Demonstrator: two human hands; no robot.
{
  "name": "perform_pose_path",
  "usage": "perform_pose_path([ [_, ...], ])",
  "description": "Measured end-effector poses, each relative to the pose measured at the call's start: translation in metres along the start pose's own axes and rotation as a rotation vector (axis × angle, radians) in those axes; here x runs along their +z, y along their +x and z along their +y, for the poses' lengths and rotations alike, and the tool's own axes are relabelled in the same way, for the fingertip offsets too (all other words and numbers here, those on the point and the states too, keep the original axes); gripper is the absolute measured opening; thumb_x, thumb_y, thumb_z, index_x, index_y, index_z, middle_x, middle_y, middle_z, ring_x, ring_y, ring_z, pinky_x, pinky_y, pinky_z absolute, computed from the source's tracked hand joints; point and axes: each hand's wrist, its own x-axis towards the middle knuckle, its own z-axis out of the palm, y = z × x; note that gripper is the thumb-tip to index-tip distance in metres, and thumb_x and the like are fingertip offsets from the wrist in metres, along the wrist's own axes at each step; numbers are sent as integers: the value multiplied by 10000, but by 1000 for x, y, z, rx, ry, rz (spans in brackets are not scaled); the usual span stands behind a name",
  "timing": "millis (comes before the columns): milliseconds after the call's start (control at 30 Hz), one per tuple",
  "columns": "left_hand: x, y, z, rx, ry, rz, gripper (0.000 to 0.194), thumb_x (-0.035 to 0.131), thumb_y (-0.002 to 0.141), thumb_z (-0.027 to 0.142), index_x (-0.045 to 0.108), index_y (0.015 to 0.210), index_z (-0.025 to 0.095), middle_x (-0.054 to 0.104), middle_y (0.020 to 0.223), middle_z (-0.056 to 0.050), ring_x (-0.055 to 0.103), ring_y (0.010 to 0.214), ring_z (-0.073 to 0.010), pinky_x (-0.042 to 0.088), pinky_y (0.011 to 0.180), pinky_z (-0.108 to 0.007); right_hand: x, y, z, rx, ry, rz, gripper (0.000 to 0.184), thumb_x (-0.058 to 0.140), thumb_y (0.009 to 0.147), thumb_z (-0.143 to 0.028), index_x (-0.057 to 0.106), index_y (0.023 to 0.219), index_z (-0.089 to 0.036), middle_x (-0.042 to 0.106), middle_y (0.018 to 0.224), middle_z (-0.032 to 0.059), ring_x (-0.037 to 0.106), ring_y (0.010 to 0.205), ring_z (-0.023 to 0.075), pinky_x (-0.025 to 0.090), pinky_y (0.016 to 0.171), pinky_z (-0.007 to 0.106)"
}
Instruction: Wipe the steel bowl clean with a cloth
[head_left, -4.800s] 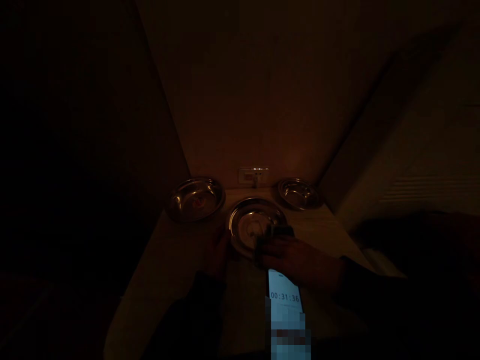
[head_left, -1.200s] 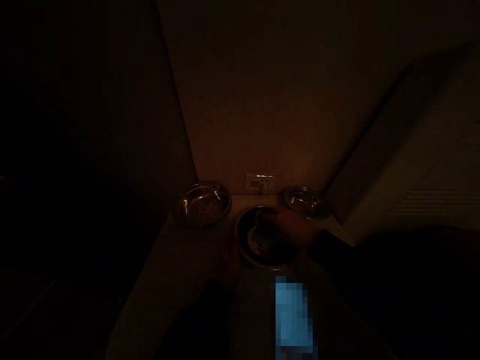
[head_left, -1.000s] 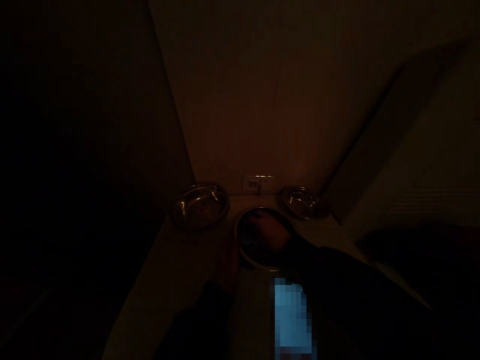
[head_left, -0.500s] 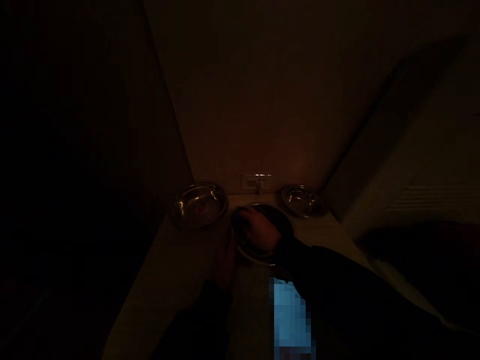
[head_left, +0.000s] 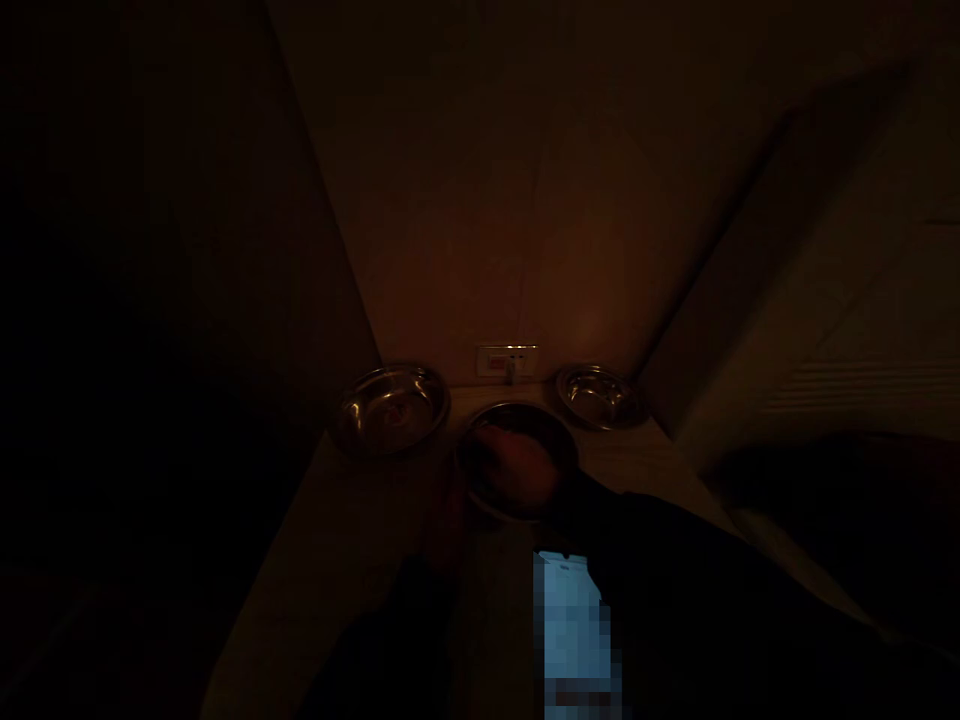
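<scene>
The scene is very dark. In the middle of the table a round metal bowl (head_left: 564, 437) stands between two others. My right hand (head_left: 519, 466) reaches into it from the right, and its fingers are lost in shadow, so what they touch is hidden. Close by the bowl's left side is my left hand (head_left: 448, 520), barely visible, with its fingers too dark to make out. A larger shiny metal bowl (head_left: 360, 412) at the back left has something small and reddish in it. At the back right sits a smaller metal bowl (head_left: 600, 397).
A wall socket (head_left: 508, 361) with a plug is set in the wall right behind the bowls. A lit phone-like screen (head_left: 576, 625) lies near my right forearm. The wooden table (head_left: 277, 600) meets panels on both sides.
My right hand sits slightly lower and deeper in the middle bowl, its fingers shifted inward from the rim. The whole view has shifted slightly. My left hand stays beside the bowl.
</scene>
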Motion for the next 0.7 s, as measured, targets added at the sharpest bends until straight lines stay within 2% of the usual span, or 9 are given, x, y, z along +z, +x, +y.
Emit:
perform_pose_path([
  [100, -1, -4, 9, -20, 120, 60, 417, 413, 900, 306, 585, 1222, 105, 611, 1242, -138, 569, 1153, -257, 429, 997, -387, -4, -11, 3, -105, -5, -181, 353, 536, 750, -72, 622, 1072, -188, 671, 1039, 50, 617, 939, 169, 455, 807, 257],
  [167, 0, -8, 16, -35, 160, 68, 420, 398, 905, 297, 580, 1224, 95, 615, 1232, -144, 578, 1139, -252, 437, 986, -373, -16, -20, 8, -188, -24, -316, 308, 586, 700, -51, 670, 957, -199, 696, 944, 11, 633, 851, 144, 465, 741, 221],
  [233, 2, -10, 20, -26, 166, 58, 415, 389, 907, 295, 583, 1221, 105, 616, 1234, -133, 580, 1136, -238, 441, 980, -354, -29, -26, 11, -247, -68, -395, 307, 596, 668, -15, 691, 892, -202, 699, 899, -4, 633, 812, 134, 468, 718, 212],
  [300, 3, -10, 20, -6, 160, 25, 407, 397, 904, 305, 594, 1208, 120, 626, 1224, -121, 588, 1124, -235, 449, 971, -354, -35, -29, 10, -269, -132, -372, 343, 557, 702, 4, 685, 954, -192, 679, 998, 30, 617, 896, 150, 468, 785, 244],
  [400, 4, -7, 17, 13, 160, 14, 393, 404, 894, 286, 610, 1187, 126, 637, 1207, -120, 594, 1117, -243, 453, 971, -374, -27, -22, 6, -280, -245, -285, 349, 505, 813, -52, 622, 1113, -188, 589, 1179, 99, 542, 1065, 197, 447, 887, 329],
  [500, 2, -3, 14, 34, 172, 27, 388, 407, 879, 237, 607, 1186, 109, 619, 1234, -126, 572, 1154, -236, 431, 1001, -363, -16, -9, 5, -276, -366, -266, 302, 506, 864, -119, 600, 1141, -194, 542, 1224, 134, 473, 1155, 252, 468, 868, 385],
  [600, 2, -1, 13, 53, 137, 10, 403, 406, 879, 245, 584, 1211, 102, 598, 1267, -121, 547, 1190, -221, 428, 1006, -326, -15, 1, 11, -205, -472, -251, 271, 443, 904, -119, 605, 1116, -164, 520, 1247, 161, 425, 1206, 292, 483, 844, 417],
  [700, 4, -3, 13, 27, 166, 30, 414, 401, 888, 269, 568, 1233, 113, 592, 1275, -124, 526, 1214, -232, 419, 1014, -339, -22, -1, 17, -69, -548, -246, 230, 455, 921, -158, 599, 1099, -136, 553, 1199, 147, 488, 1147, 278, 492, 836, 431],
])
